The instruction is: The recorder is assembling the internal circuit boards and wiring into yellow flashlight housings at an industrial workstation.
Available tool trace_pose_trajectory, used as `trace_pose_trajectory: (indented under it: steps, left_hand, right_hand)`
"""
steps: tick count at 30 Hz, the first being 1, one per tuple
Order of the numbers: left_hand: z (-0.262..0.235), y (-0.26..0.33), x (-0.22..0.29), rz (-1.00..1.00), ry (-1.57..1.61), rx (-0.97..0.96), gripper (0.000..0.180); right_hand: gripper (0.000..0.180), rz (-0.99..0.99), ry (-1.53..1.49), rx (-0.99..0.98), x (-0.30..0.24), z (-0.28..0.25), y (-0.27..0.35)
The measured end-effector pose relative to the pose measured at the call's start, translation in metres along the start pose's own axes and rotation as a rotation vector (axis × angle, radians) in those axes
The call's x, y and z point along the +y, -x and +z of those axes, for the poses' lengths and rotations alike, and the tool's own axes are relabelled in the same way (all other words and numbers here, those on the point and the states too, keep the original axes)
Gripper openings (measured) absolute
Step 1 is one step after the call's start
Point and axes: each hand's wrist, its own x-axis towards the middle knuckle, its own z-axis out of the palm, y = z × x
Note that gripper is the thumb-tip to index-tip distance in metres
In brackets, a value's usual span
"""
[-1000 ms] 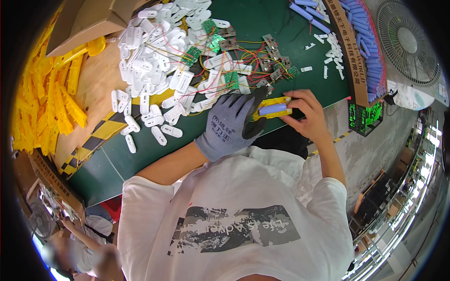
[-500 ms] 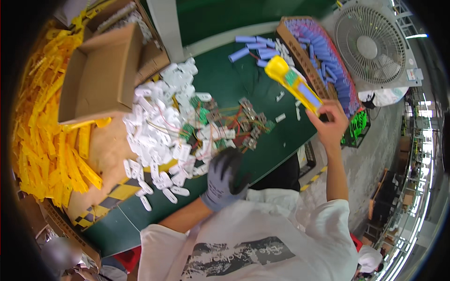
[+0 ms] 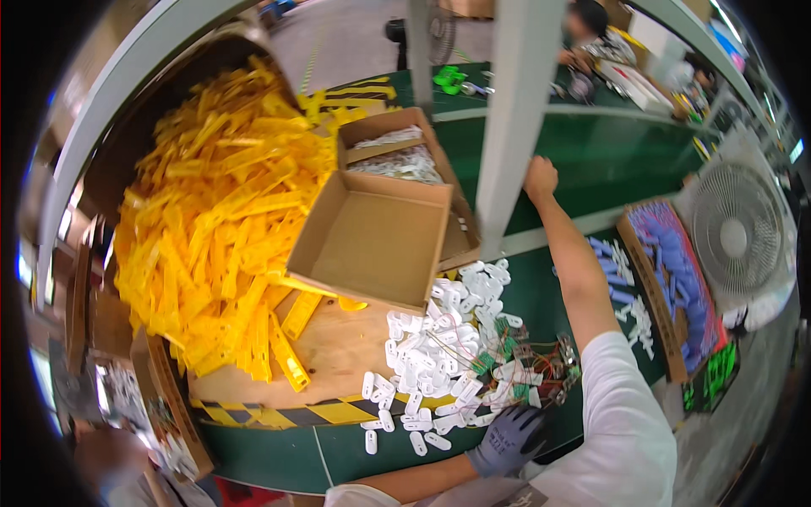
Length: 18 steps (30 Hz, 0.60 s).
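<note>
My right hand (image 3: 541, 178) reaches far out over the green conveyor belt (image 3: 617, 160), beside a grey post (image 3: 517, 118). Its fingers are curled closed; the post and the hand itself hide what they hold, if anything. In a grey glove with dark fingers, my left hand (image 3: 509, 441) rests at the near edge of the bench, fingers stretched and slightly apart, with nothing seen in it. Just beyond it lie a pile of white plastic covers (image 3: 427, 359) and a tangle of wired circuit boards (image 3: 553, 372).
Yellow plastic housings (image 3: 228, 228) are heaped at the left. An open cardboard box (image 3: 372, 241) sits beside them. On the right are a box of purple battery cells (image 3: 676, 279) and a fan (image 3: 733, 232). A person (image 3: 589, 34) sits across the belt.
The view has swung left. My right arm has stretched forward to the belt, and the yellow housing it held is out of sight. My left hand stays near the boards.
</note>
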Motion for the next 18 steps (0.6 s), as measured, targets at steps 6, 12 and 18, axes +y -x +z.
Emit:
trace_pose_trajectory:
  steps: [6,12,18]
  left_hand:
    - [-0.006,0.0,0.005,0.004,-0.039,-0.021,0.041]
    - [-0.005,-0.001,-0.005,0.207,-0.043,0.17,0.036]
    - [-0.135,0.0,-0.005,-0.168,-0.463,0.57,0.047]
  right_hand:
    - [0.048,-0.276,0.023,-0.304,0.016,-0.051,0.015]
    - [0.019,-0.499,-1.369,-0.35,-0.051,-0.302,0.26]
    - [0.009,-0.474,-1.969,-0.535,-0.063,-0.425,0.361]
